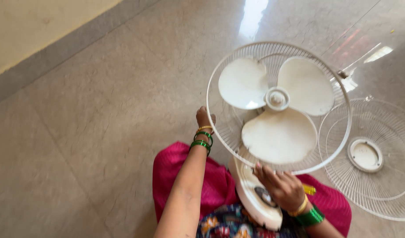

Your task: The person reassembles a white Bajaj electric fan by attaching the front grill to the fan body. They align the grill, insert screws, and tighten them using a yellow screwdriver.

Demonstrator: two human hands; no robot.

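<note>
- Nearest the camera, the right hand (279,185) rests on the white fan base (255,198), fingers curled against the lower rim of the fan cage (220,75).
- Left hand (204,118) reaches up the cage's left side, fingers closed on the wire rim behind it.
- Fan blades (277,132), three of them and dusty white, sit uncovered inside the cage, tilted toward the camera.
- Front grille (387,185) lies flat on the grey floor (79,132), just to the right of the fan.
- Pink cloth (176,176) covers the lap under the fan base.
</note>
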